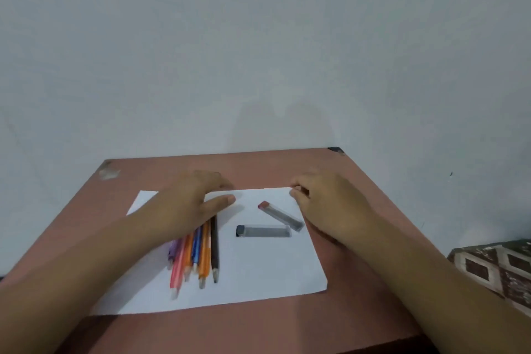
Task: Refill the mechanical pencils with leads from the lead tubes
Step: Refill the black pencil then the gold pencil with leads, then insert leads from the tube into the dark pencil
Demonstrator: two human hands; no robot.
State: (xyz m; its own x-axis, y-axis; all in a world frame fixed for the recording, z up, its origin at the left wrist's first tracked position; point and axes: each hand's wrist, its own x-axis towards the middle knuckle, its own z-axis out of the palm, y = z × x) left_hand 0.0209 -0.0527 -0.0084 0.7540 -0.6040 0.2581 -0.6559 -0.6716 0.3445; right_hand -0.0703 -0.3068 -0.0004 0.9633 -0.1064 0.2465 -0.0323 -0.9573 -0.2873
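Observation:
Several mechanical pencils point(198, 253) in purple, pink, orange, blue and black lie side by side on a white sheet of paper point(258, 273), tips toward me. My left hand point(192, 201) lies flat over their far ends with straight fingers. Two clear lead tubes rest to the right: one with a red cap point(280, 215) lying diagonally, one with a black cap point(263, 231) lying crosswise. My right hand point(324, 204) sits at the paper's far right corner, its fingertips curled at the paper's edge; whether it pinches the paper is unclear.
The paper lies on a small reddish-brown table point(330, 169) pushed against a pale wall point(258, 52). A patterned dark object point(494, 267) stands off the table's right side.

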